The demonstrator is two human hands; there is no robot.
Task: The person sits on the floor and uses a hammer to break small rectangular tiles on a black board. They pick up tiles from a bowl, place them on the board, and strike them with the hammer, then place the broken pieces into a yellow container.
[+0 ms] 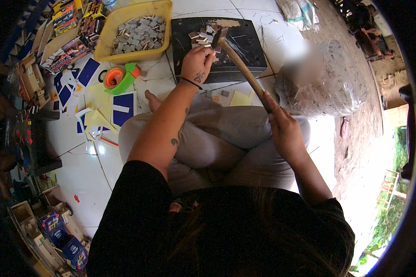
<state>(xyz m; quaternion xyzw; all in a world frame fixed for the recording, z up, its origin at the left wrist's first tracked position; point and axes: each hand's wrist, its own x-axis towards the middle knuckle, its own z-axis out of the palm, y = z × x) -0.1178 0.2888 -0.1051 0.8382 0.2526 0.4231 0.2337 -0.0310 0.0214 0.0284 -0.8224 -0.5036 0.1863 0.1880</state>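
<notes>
My right hand [284,127] is closed around the lower end of the wooden handle of a hammer [242,67]. The hammer's dark head is down close to the fingertips of my left hand [198,63]. Those fingers are pinched together over a low black box [182,62], and what they hold is too small and covered to make out. Beside them, small flat grey-and-brown square pieces [201,36] lie in a loose pile on the box. Thin nail-like slivers [239,40] are scattered on the box right of the hammer head.
A yellow basin [167,32] full of small grey squares stands left of the box. Nearer are a green tape dispenser [130,76] and blue and yellow paper scraps [101,111]. A stuffed clear plastic bag [328,87] sits at right. Wooden toy trucks [62,235] line the left side.
</notes>
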